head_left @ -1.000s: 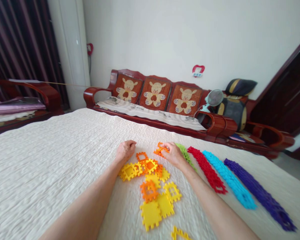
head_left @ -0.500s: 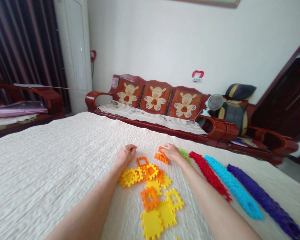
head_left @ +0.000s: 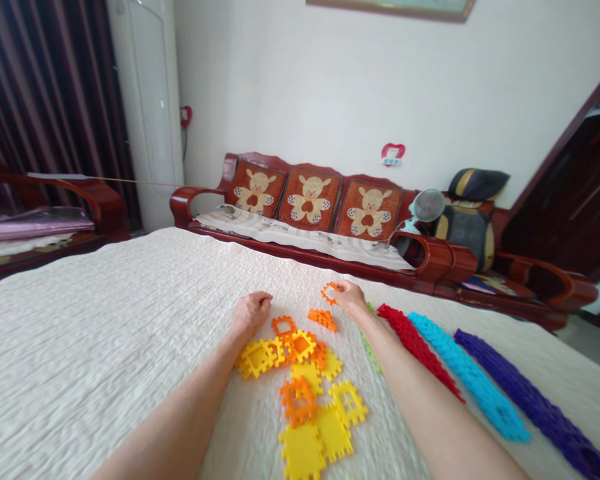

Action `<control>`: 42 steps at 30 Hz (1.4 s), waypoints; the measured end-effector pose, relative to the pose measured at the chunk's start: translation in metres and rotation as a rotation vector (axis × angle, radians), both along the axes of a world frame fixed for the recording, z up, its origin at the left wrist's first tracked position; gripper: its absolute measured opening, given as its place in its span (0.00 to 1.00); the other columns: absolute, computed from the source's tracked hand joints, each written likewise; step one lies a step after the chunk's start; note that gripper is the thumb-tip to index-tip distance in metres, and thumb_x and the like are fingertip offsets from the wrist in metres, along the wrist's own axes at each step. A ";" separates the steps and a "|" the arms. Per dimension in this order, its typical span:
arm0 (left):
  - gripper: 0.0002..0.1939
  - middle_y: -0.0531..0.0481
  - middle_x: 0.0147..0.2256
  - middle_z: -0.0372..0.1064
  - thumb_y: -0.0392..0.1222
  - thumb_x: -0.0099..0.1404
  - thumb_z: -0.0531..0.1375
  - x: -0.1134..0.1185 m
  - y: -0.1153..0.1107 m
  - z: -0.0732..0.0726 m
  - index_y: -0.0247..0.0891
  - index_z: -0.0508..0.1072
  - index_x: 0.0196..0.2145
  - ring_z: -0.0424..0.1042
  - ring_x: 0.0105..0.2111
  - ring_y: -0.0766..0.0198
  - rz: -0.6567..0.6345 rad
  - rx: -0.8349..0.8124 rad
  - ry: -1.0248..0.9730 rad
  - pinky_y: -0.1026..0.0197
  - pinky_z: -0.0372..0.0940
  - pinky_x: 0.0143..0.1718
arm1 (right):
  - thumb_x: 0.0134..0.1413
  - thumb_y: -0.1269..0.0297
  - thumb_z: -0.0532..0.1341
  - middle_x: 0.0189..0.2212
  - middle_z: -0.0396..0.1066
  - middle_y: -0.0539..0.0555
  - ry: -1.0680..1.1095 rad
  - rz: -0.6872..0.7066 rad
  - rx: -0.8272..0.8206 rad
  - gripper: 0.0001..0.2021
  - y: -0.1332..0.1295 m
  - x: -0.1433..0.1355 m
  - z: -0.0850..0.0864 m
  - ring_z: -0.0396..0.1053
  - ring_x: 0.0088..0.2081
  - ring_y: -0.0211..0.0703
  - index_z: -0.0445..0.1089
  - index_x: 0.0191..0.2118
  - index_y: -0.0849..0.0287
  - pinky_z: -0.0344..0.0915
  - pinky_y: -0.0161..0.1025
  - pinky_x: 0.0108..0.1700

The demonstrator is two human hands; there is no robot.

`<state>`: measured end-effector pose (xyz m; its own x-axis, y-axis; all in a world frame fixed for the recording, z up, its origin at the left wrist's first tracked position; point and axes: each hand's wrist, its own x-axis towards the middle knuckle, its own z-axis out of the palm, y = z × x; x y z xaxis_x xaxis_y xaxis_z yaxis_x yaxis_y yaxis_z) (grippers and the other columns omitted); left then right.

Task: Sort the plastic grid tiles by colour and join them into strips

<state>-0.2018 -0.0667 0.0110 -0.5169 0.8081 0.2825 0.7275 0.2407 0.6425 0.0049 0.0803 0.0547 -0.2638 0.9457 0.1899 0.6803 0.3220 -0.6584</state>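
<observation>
My right hand (head_left: 351, 297) pinches an orange square frame piece (head_left: 327, 294), a toothed interlocking tile with an open middle. Just below it, a small stack of orange tiles (head_left: 323, 319) rests on the white quilted cover (head_left: 130, 320). To the left, my left hand (head_left: 253, 311) is closed on the cover; whatever its fingers hold, if anything, is hidden. Nearest to that hand are another orange frame tile (head_left: 283, 325) and a yellow tile (head_left: 256, 359). Closer to me lie an orange window tile (head_left: 299, 400), a yellow window tile (head_left: 349, 401) and a solid yellow tile (head_left: 303, 451).
Long rows of stacked tiles lie to the right: green (head_left: 371, 347) partly behind my forearm, red (head_left: 420, 350), light blue (head_left: 470, 375) and purple (head_left: 535, 403). Beyond the cover's far edge stands a wooden sofa (head_left: 300, 248) with bear-patterned cushions (head_left: 310, 198) and a small fan (head_left: 429, 205).
My right hand has lifted an orange frame tile off the small orange stack and carried it slightly away and to the right. My left hand has hardly moved.
</observation>
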 end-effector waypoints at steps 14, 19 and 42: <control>0.16 0.50 0.39 0.75 0.40 0.60 0.51 0.002 -0.001 0.002 0.43 0.77 0.40 0.72 0.40 0.62 0.007 -0.005 -0.017 0.63 0.63 0.43 | 0.46 0.65 0.58 0.47 0.69 0.58 -0.055 0.292 0.018 0.19 -0.063 0.023 0.012 0.68 0.45 0.45 0.68 0.47 0.61 0.63 0.41 0.48; 0.16 0.49 0.38 0.75 0.40 0.60 0.51 0.001 -0.001 0.000 0.42 0.77 0.40 0.72 0.39 0.62 0.015 -0.003 -0.006 0.63 0.63 0.42 | 0.46 0.67 0.57 0.48 0.67 0.61 -0.296 0.412 0.196 0.23 -0.056 0.016 -0.016 0.64 0.50 0.46 0.64 0.51 0.64 0.58 0.40 0.52; 0.16 0.50 0.39 0.75 0.41 0.60 0.51 0.000 0.001 -0.003 0.42 0.76 0.40 0.72 0.39 0.62 0.003 -0.009 0.015 0.63 0.63 0.42 | 0.48 0.68 0.56 0.37 0.67 0.55 -0.594 0.520 0.325 0.10 -0.031 0.018 -0.003 0.65 0.38 0.40 0.68 0.39 0.59 0.57 0.34 0.41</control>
<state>-0.2021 -0.0656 0.0081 -0.5153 0.8089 0.2831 0.7364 0.2490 0.6290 0.0231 0.0493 0.0521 -0.7909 0.5994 0.1237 0.5969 0.8000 -0.0602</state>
